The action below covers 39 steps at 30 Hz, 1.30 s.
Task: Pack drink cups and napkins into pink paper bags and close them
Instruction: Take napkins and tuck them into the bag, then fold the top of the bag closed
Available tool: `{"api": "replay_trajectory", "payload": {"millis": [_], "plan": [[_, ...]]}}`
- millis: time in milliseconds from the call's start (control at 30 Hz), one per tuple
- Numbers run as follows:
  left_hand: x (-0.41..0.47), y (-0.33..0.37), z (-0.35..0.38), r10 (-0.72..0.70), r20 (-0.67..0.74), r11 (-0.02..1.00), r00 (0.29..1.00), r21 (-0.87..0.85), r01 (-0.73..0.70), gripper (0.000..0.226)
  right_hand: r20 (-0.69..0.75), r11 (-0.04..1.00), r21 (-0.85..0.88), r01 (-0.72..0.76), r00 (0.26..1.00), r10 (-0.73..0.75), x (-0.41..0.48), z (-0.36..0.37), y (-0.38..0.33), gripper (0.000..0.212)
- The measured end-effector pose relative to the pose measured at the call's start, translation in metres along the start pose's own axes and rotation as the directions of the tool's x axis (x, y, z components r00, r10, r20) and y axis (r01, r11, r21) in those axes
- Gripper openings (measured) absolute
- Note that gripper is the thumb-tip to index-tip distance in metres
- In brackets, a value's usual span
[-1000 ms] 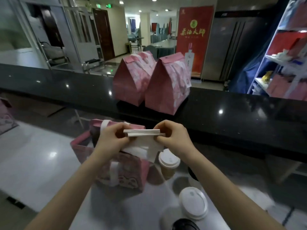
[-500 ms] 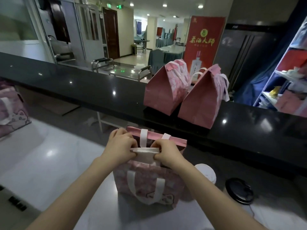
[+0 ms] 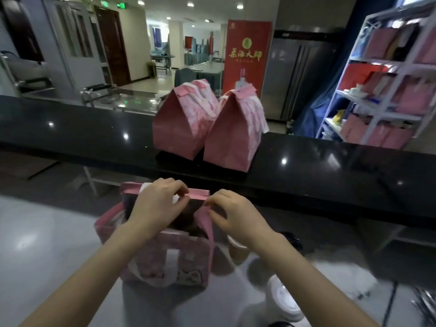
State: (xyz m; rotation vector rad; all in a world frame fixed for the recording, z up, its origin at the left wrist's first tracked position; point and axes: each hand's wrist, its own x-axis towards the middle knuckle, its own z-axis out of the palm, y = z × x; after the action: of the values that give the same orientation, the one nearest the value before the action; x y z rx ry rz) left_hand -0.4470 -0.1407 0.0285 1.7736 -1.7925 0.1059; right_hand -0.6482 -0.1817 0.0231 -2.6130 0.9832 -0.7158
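An open pink paper bag [image 3: 179, 258] with white handles stands on the grey worktop in front of me. My left hand [image 3: 160, 204] reaches across its mouth, and its fingertips pinch the folded far rim. My right hand [image 3: 236, 215] pinches the bag's right top edge. The inside of the bag is dark, and no napkin shows. A brown cup with a white lid [image 3: 237, 247] stands just right of the bag, partly behind my right forearm. Nearer me, another white-lidded cup [image 3: 284, 300] stands on the worktop. Two closed pink bags [image 3: 184, 123] [image 3: 233, 135] stand on the black counter.
The raised black counter [image 3: 318, 180] runs across just beyond the open bag. A black lid [image 3: 292, 239] lies to the right of my wrist. A white shelf [image 3: 387, 102] at the far right holds more pink bags. The grey worktop [image 3: 47, 232] stretches to the left.
The folded white napkin I held in both hands above the bag is out of sight now. My hands have dropped to the bag's top rim and spread apart along it.
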Motion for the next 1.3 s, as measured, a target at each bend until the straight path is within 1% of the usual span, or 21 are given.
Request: {"api": "replay_trajectory", "payload": {"millis": [67,133,233,300,367,433,533,600,700,767,833,900,967,1033,1067,1167,1233,1300], "plan": [[0.008,0.043,0.018,0.081,0.043,0.995,0.996,-0.062,-0.078,0.008,-0.009,0.993,-0.085,-0.076,0.997,0.076,-0.033,-0.027,0.033,0.02],[0.014,0.091,0.043,0.171,0.101,0.982,0.98,-0.1,-0.161,0.007,-0.013,0.964,-0.171,-0.205,0.979,0.205,-0.072,-0.052,0.072,0.02],[0.019,0.166,0.093,0.294,0.191,0.953,0.937,-0.141,-0.27,0.007,0.004,0.877,-0.266,-0.401,0.909,0.417,-0.144,-0.083,0.13,0.02],[0.016,0.218,0.132,0.396,0.261,0.917,0.88,-0.164,-0.364,0.011,0.004,0.798,-0.303,-0.521,0.837,0.548,-0.196,-0.099,0.165,0.02],[0.009,0.27,0.173,0.506,0.336,0.862,0.794,-0.183,-0.472,0.014,-0.022,0.707,-0.299,-0.64,0.746,0.666,-0.247,-0.113,0.194,0.021],[-0.001,0.316,0.215,0.583,0.404,0.808,0.705,-0.195,-0.557,0.015,-0.049,0.621,-0.283,-0.731,0.658,0.751,-0.294,-0.121,0.218,0.023],[-0.02,0.372,0.273,0.624,0.52,0.754,0.583,-0.207,-0.623,0.022,-0.079,0.507,-0.261,-0.822,0.541,0.837,-0.349,-0.127,0.246,0.026],[-0.033,0.401,0.307,0.615,0.587,0.749,0.528,-0.224,-0.624,0.027,-0.092,0.43,-0.268,-0.862,0.468,0.879,-0.378,-0.127,0.261,0.029],[-0.054,0.431,0.347,0.577,0.665,0.775,0.474,-0.264,-0.574,0.038,-0.112,0.317,-0.292,-0.902,0.362,0.926,-0.411,-0.121,0.279,0.037],[-0.066,0.444,0.369,0.57,0.681,0.778,0.46,-0.265,-0.57,0.043,-0.112,0.263,-0.321,-0.91,0.312,0.944,-0.425,-0.114,0.288,0.046],[-0.075,0.453,0.385,0.588,0.663,0.757,0.462,-0.25,-0.604,0.045,-0.115,0.236,-0.342,-0.909,0.29,0.95,-0.436,-0.106,0.295,0.051],[-0.08,0.459,0.396,0.631,0.619,0.718,0.468,-0.236,-0.655,0.043,-0.139,0.233,-0.324,-0.917,0.29,0.947,-0.441,-0.097,0.298,0.051],[-0.08,0.464,0.404,0.674,0.577,0.677,0.462,-0.23,-0.699,0.041,-0.18,0.24,-0.292,-0.926,0.3,0.937,-0.445,-0.091,0.3,0.043],[-0.077,0.465,0.41,0.694,0.556,0.664,0.458,-0.248,-0.705,0.041,-0.205,0.244,-0.258,-0.935,0.3,0.932,-0.447,-0.087,0.3,0.034],[-0.075,0.466,0.412,0.703,0.545,0.66,0.458,-0.26,-0.704,0.038,-0.208,0.244,-0.241,-0.939,0.295,0.932,-0.447,-0.087,0.301,0.03],[-0.07,0.466,0.415,0.716,0.517,0.653,0.469,-0.259,-0.712,0.018,-0.212,0.249,-0.198,-0.948,0.29,0.933,-0.45,-0.087,0.303,0.023],[-0.067,0.466,0.416,0.72,0.52,0.637,0.459,-0.235,-0.734,0.014,-0.236,0.275,-0.164,-0.947,0.308,0.921,-0.452,-0.09,0.303,0.021],[-0.062,0.466,0.414,0.755,0.476,0.615,0.451,-0.275,-0.739,0.012,-0.259,0.308,-0.126,-0.943,0.331,0.907,-0.455,-0.096,0.302,0.018]]}}
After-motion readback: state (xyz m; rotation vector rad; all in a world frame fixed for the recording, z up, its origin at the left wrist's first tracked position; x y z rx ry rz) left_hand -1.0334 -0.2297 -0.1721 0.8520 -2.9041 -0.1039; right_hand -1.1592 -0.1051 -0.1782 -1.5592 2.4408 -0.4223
